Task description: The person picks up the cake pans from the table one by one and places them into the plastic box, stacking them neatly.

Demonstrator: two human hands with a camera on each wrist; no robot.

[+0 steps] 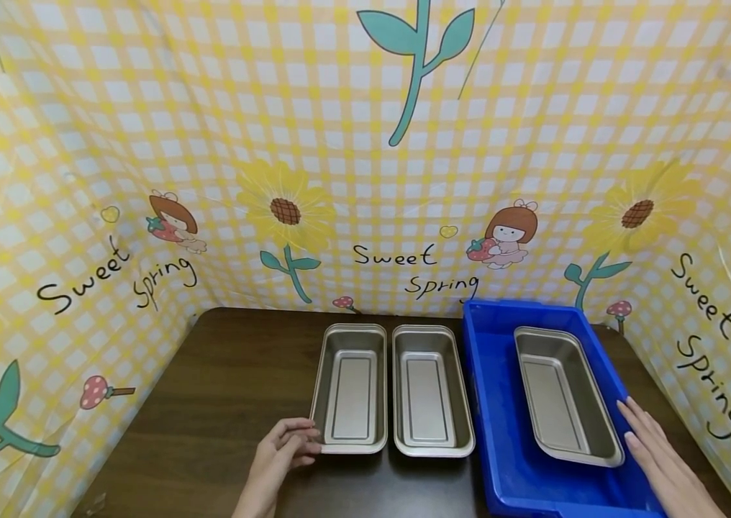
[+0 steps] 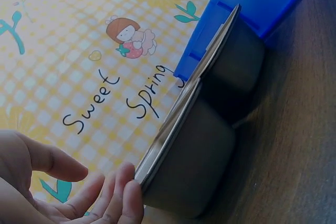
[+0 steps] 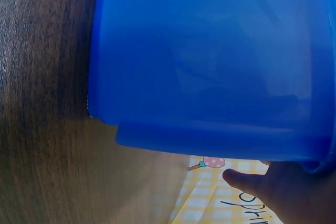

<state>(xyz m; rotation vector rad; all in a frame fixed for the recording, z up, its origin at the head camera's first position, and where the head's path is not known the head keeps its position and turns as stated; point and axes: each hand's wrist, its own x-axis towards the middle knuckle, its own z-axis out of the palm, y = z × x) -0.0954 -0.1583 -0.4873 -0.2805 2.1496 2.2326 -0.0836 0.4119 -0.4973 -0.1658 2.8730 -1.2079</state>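
Two silver-brown loaf pans, the left pan [image 1: 351,396] and the middle pan [image 1: 427,396], stand upright side by side on the table. A third loaf pan [image 1: 562,396] lies inside the blue tray [image 1: 491,460], toward its right wall. My left hand [image 1: 281,453] is at the near left corner of the left pan. In the left wrist view, its fingertips are right at the rim of that pan [image 2: 189,161], with the thumb apart from it. On the tray's right side, my right hand [image 1: 660,457] has its fingers extended along the rim.
The dark wooden table [image 1: 210,410] extends left of the pans. A yellow-checked printed cloth [image 1: 339,144] hangs behind the table and along both sides. In the right wrist view, the tray's outer wall [image 3: 210,66] fills most of the picture.
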